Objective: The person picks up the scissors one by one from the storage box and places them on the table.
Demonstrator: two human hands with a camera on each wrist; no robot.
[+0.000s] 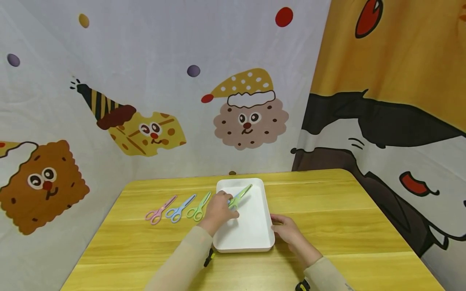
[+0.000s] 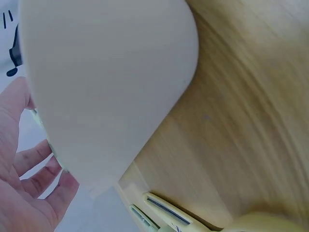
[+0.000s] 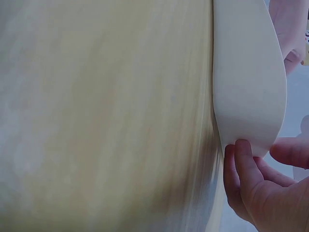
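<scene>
A white rectangular tray (image 1: 251,236) stands on the wooden table. Inside it lie green scissors (image 1: 243,194), blades pointing to the far right, with a bit of blue showing beside their handle. My left hand (image 1: 218,210) reaches over the tray's left side, thumb and fingers around the green handle. In the left wrist view, the tray wall (image 2: 106,72) hides most of what these fingers hold. At the tray's right side, my right hand (image 1: 285,229) pinches the wall. The right wrist view shows fingers (image 3: 246,162) against its outside and the thumb at the rim.
Left of the tray, pink scissors (image 1: 157,213), blue scissors (image 1: 178,210) and another green pair (image 1: 198,209) lie in a row, blades away from me. A cloth (image 1: 164,60) printed with cartoon figures hangs behind the table (image 1: 327,202).
</scene>
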